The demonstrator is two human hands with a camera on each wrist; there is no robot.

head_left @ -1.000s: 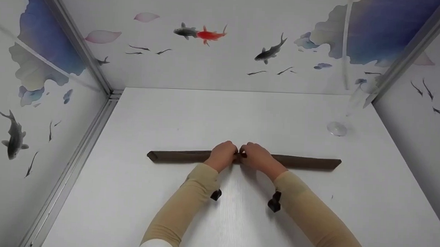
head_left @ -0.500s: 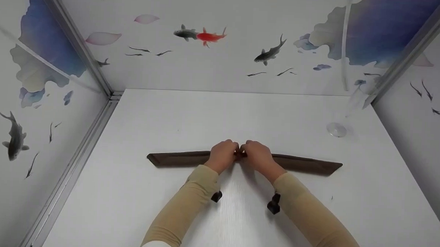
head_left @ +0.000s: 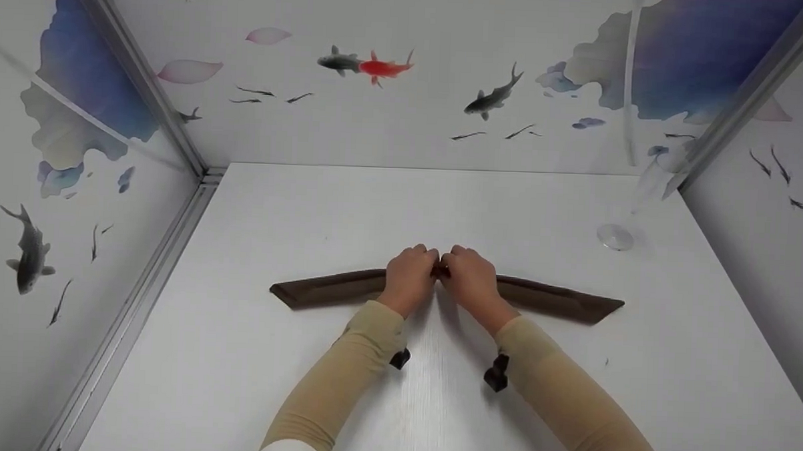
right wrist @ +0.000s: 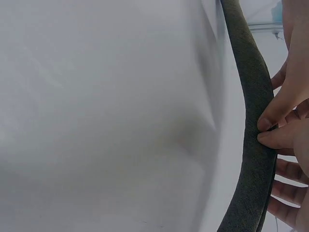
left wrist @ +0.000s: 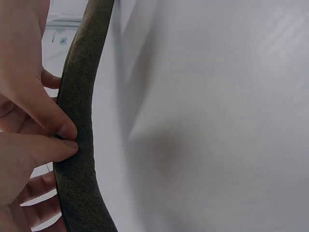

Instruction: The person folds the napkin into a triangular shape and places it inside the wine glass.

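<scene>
A long, narrow strip of folded dark brown cloth lies across the white table in the head view, bent upward at its middle. My left hand and right hand are side by side there, each pinching the strip between thumb and fingers. The raised middle of the cloth stands off the table in the left wrist view, where both thumbs press on its face. The right wrist view shows the same cloth with both thumbs nearly touching. The slanted ends rest on the table.
A clear stemmed glass stands at the back right of the table, hard to make out against the white. Walls printed with fish and petals enclose the back and both sides. A metal rail runs along the left edge.
Both hands have moved a little away from the body and up, raising the cloth's middle. The strip, nearly straight before, now bends into a shallow arch with its ends slanting back.
</scene>
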